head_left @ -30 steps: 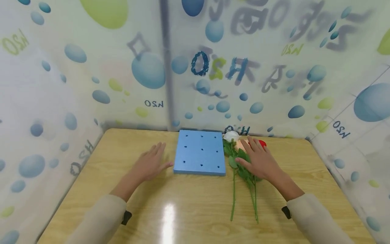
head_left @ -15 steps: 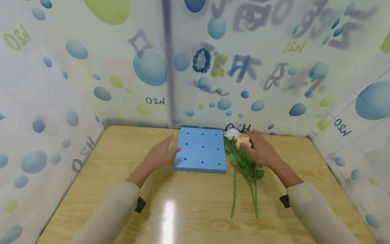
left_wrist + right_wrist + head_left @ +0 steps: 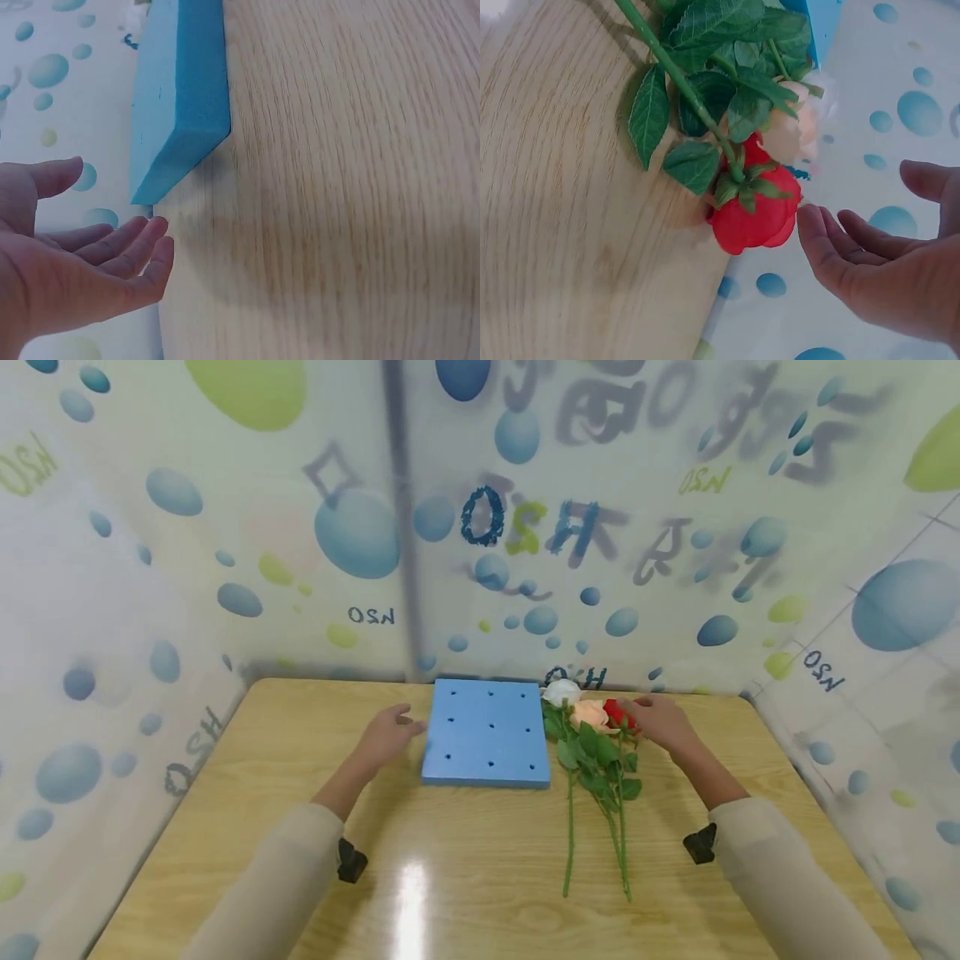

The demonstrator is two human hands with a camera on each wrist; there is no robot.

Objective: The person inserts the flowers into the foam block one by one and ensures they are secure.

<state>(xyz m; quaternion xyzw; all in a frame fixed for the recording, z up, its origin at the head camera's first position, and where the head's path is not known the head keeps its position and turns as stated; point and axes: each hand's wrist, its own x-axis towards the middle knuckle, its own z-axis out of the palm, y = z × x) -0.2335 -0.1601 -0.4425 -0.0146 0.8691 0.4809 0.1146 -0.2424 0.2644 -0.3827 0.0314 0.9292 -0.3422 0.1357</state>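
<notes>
Blue board (image 3: pixel 486 745) with holes on wooden table (image 3: pixel 487 860), relaxed left hand (image 3: pixel 385 739) at its left, three roses (image 3: pixel 589 742) and loosely bent right hand (image 3: pixel 662 721) at its right, patterned wall (image 3: pixel 292 510) behind it

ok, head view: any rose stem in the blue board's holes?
No, the white rose, peach rose and red rose all lie on the table beside the blue board.

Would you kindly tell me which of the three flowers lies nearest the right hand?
It is the red flower, beside the right hand; the peach flower and the white flower lie farther from that hand.
</notes>
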